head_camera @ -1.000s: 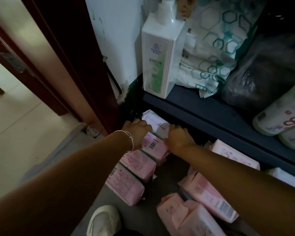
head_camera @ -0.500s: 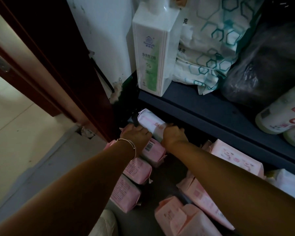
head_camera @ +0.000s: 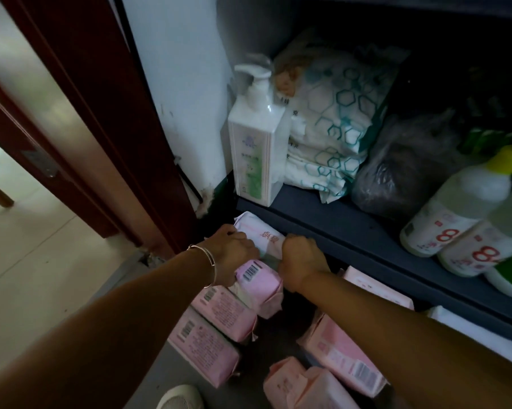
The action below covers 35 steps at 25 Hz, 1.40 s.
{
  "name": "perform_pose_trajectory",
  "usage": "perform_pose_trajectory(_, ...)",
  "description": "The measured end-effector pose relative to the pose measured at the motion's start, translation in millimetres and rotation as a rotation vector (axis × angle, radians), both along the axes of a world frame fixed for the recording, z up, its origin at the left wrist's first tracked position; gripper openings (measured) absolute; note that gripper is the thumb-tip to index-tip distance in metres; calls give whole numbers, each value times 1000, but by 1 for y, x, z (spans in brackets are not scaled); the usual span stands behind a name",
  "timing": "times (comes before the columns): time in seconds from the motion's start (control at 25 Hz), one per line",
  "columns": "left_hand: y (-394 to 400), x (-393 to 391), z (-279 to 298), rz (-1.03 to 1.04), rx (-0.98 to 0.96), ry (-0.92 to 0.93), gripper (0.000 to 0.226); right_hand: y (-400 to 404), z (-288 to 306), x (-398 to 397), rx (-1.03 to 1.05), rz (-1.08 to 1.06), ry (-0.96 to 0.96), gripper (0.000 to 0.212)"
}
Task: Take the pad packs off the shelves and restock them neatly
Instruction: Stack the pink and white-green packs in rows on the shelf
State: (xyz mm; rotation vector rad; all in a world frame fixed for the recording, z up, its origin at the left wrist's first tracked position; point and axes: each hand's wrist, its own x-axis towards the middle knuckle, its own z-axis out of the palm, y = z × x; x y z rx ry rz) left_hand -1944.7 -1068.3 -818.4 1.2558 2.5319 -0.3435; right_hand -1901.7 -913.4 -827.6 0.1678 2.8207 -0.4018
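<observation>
A white and pink pad pack [head_camera: 259, 231] sits at the back left of the lower shelf, just under the dark shelf board [head_camera: 352, 246]. My left hand [head_camera: 231, 255], with a bangle on the wrist, grips its left side. My right hand [head_camera: 300, 258] grips its right side. In front of it stands a row of pink pad packs [head_camera: 257, 278] with barcodes, running toward me [head_camera: 204, 349]. More pink packs [head_camera: 340, 349] lie loosely on the right under my right forearm, and another pink pack [head_camera: 302, 388] lies at the bottom.
On the upper shelf stand a white pump bottle [head_camera: 256, 149], a teal-patterned white pack [head_camera: 337, 128], a dark plastic bag [head_camera: 405, 166] and white bottles [head_camera: 455, 211]. A dark red door frame [head_camera: 101, 128] is at the left. My shoe [head_camera: 179, 398] is at the bottom.
My hands stay on the white and pink pack at the shelf's back left. The camera has tilted up, so more of the upper shelf shows.
</observation>
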Motion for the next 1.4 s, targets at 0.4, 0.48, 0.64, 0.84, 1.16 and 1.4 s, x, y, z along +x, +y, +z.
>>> perform_pose_trajectory(0.4, 9, 36, 193, 23, 39, 123, 47, 27, 195, 45, -82, 6, 256, 32)
perform_pose_trajectory(0.48, 13, 44, 229, 48, 92, 119, 49, 36, 231, 54, -106, -9, 312, 28)
perform_pose_trajectory(0.64, 22, 55, 300, 111, 144, 157, 51, 56, 304, 70, -138, -20, 464, 31)
perform_pose_trajectory(0.84, 37, 68, 370, 132, 267, 186, 42, 81, 371, 76, -176, -70, 589, 21)
perform_pose_trajectory(1.16, 70, 34, 430, 170, 452, 108, 45, 127, 422, 53, -276, -144, 702, 16)
perform_pose_trajectory(1.4, 95, -23, 434, 37, 454, 281, 51, 154, 418, 6, -294, -185, 805, 16)
